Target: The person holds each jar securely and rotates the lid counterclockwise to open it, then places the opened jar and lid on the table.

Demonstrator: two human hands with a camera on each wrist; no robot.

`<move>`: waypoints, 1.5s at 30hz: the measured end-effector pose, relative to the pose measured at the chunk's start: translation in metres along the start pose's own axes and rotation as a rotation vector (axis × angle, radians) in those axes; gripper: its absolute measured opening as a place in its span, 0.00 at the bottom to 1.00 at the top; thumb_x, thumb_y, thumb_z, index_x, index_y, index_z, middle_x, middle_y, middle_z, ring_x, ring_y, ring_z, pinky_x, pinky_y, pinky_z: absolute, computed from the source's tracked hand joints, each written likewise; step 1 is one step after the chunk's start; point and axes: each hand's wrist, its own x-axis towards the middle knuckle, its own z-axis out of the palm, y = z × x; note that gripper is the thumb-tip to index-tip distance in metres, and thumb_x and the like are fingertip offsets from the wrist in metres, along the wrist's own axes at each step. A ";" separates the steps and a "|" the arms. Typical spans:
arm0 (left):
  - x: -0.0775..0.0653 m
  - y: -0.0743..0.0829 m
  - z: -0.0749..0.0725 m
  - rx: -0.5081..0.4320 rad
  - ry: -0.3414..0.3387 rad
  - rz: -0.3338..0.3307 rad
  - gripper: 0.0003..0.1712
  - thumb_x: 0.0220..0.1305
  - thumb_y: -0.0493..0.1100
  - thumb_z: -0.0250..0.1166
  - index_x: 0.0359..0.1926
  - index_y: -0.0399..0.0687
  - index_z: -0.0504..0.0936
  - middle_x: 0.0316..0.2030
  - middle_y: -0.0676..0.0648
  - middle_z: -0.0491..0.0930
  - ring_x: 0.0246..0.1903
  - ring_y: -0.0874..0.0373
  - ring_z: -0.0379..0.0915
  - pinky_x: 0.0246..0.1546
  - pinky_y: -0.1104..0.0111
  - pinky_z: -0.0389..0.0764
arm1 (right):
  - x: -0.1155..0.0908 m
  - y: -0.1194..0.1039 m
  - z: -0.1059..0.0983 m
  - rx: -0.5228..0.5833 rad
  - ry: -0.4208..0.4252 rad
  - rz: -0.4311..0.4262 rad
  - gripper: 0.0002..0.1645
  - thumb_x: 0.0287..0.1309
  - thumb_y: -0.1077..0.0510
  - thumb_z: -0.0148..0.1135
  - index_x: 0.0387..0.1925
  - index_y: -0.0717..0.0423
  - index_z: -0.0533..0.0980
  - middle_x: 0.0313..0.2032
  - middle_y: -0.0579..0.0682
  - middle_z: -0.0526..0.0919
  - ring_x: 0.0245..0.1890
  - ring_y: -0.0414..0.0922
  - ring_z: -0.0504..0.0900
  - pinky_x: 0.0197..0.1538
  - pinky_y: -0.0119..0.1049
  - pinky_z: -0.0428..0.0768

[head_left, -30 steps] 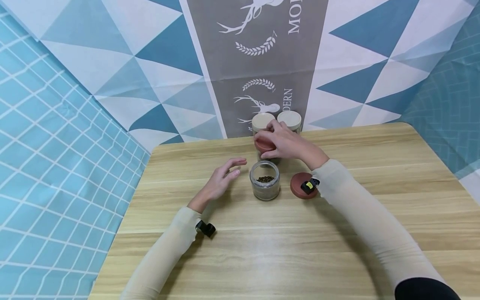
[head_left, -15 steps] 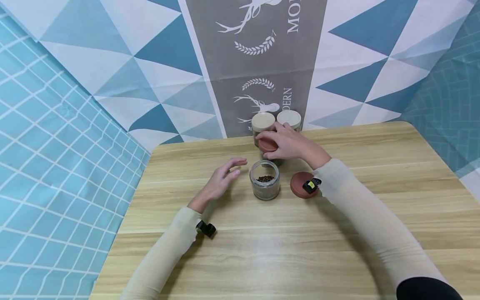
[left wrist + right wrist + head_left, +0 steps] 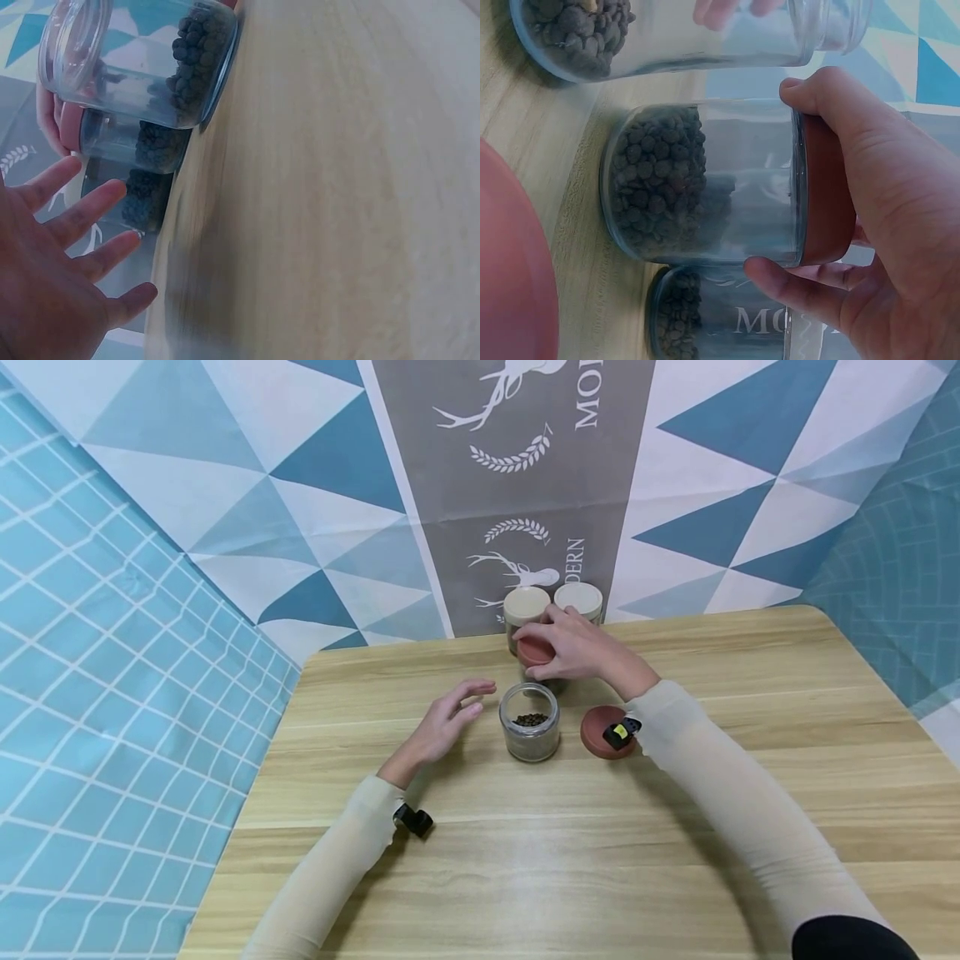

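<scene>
My right hand grips the red lid of a glass jar, fingers and thumb around the lid's edge. Dark, round pellets fill the lower part of that jar. In front of it stands a lidless glass jar, with similar dark pieces at its bottom. Just left of this open jar, my left hand hovers over the table with fingers spread and nothing in it. The left wrist view shows the same hand apart from the jars. A loose red lid lies to the right of the open jar, beneath my right wrist.
Two jars with pale lids, a cream-lidded one and a whiter-lidded one, stand at the table's back edge against the patterned backdrop. Wooden tabletop extends toward the front and both sides.
Between one second and half a second ago, my right hand shifted slightly right with the red-lidded jar, away from the cream-lidded one. Since then both hands have stayed almost still.
</scene>
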 end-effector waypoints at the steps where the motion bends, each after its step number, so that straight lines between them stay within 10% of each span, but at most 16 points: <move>1: 0.000 0.000 0.000 0.001 0.000 0.002 0.30 0.85 0.45 0.52 0.79 0.36 0.73 0.75 0.31 0.80 0.79 0.32 0.73 0.85 0.34 0.67 | 0.000 0.000 0.000 0.000 0.000 0.001 0.39 0.63 0.38 0.78 0.74 0.37 0.81 0.66 0.64 0.77 0.59 0.63 0.75 0.59 0.60 0.83; 45: 0.006 -0.002 -0.006 0.002 0.016 -0.020 0.29 0.86 0.44 0.50 0.80 0.39 0.73 0.77 0.34 0.80 0.80 0.34 0.73 0.83 0.35 0.71 | -0.020 -0.009 -0.056 -0.010 0.312 -0.119 0.37 0.61 0.41 0.80 0.71 0.43 0.83 0.62 0.69 0.81 0.57 0.67 0.78 0.55 0.64 0.83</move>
